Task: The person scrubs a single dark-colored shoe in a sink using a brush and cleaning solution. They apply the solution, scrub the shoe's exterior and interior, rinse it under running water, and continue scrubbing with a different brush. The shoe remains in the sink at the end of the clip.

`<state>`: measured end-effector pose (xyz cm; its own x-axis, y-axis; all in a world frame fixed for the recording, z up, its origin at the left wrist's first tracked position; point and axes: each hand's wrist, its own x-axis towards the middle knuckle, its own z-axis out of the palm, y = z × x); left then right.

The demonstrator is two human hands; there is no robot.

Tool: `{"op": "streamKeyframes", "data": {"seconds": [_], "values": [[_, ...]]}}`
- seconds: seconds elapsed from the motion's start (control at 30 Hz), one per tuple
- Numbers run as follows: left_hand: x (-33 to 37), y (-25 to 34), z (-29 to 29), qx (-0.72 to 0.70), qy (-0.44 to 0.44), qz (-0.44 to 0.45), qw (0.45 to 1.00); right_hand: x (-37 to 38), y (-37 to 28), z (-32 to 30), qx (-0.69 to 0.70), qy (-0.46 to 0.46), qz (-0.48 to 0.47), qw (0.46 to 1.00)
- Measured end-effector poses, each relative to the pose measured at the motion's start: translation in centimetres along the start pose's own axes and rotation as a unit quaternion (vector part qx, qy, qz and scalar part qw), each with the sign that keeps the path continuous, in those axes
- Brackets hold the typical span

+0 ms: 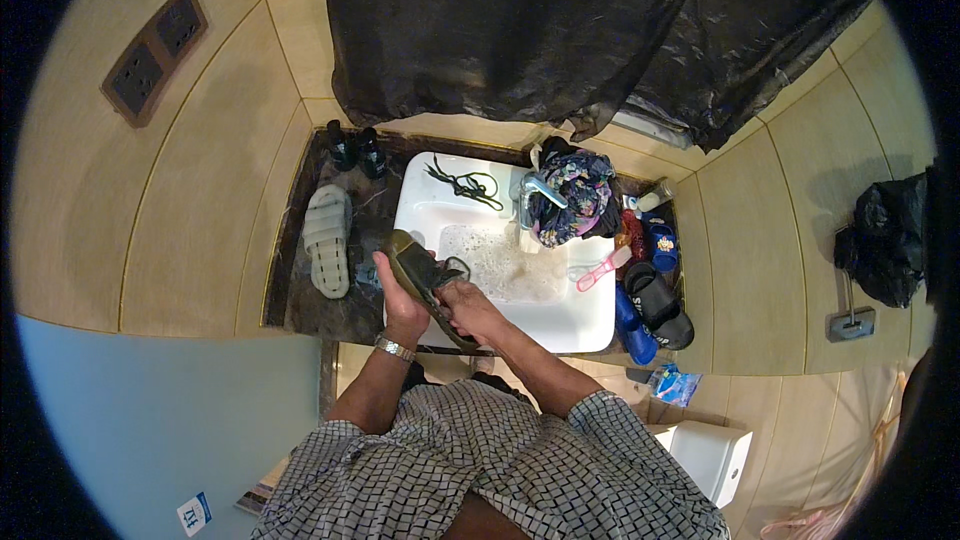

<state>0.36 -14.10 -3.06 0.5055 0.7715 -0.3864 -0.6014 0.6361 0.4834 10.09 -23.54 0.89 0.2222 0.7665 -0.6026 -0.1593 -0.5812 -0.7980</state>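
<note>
My left hand (403, 305) grips a dark olive shoe (412, 262) from its left side, holding it tilted over the near left part of the white sink (590, 325). My right hand (468, 308) has its fingers curled against the shoe's right side near the opening; whether a small thing is also between them is hidden. Foamy, cloudy water (510, 265) stands in the basin. Loose black shoelaces (465, 183) lie on the sink's far left ledge. A pink-handled brush (603, 270) rests on the right rim.
Dark patterned cloth (575, 195) is heaped by the faucet (543, 190). On the left counter are a pale slipper (327, 240) and dark bottles (355, 150). Black slides (660, 310) and a blue slipper (633, 325) crowd the right side. Black plastic sheeting (520, 30) hangs behind.
</note>
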Motion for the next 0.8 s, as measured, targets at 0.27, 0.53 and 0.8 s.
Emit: {"op": "streamKeyframes", "data": {"seconds": [0.27, 0.53, 0.8], "values": [[0.6, 2.7, -1.9, -0.050, -0.047, -0.005, 0.998, -0.2, 3.2, -1.0, -0.212, -0.044, -0.088, 0.972], [1.0, 2.1, -1.7, 0.026, -0.017, 0.080, 0.996, 3.0, 3.3, -0.9, -0.334, -0.023, -0.184, 0.924], [1.4, 0.6, -2.2, 0.011, 0.009, 0.055, 0.998, 4.5, 1.0, -0.1, -0.387, -0.026, -0.218, 0.896]]}}
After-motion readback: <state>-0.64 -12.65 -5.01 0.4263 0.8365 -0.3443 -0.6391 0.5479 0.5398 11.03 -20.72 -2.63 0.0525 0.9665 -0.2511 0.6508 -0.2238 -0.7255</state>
